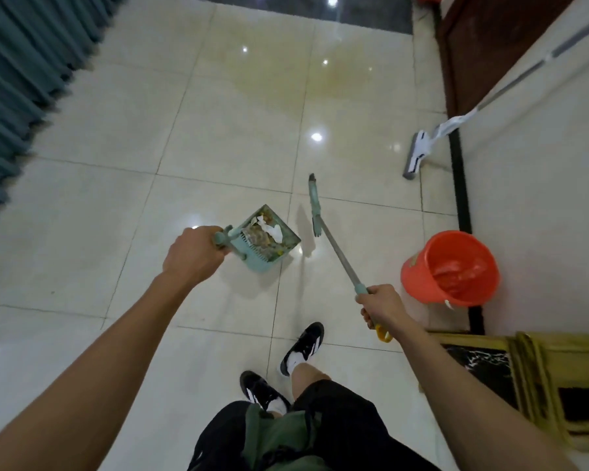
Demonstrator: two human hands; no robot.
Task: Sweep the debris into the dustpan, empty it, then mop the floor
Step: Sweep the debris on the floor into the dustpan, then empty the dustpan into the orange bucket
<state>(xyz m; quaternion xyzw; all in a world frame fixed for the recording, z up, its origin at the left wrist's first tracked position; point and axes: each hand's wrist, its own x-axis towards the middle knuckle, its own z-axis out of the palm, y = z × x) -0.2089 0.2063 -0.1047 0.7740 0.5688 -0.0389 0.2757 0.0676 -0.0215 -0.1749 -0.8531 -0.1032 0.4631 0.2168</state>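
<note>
1. Head view: left hand (193, 254) clenched round handle of dustpan (264, 244); pan lifted off the tiled floor (116, 137), loaded with debris (264, 234) of paper scraps and leaves.
2. Right hand (386, 309) wrapped round upper shaft of broom (320, 219); head raised just beside the pan, apart from it.
3. Mop (419, 158) propped against right wall; red bucket (451, 268) near it, below.
4. Judged: sweeping done, emptying in hand; no bin visible.
5. Next move calls for level carry of pan to avoid spillage; mopping not yet begun.
</note>
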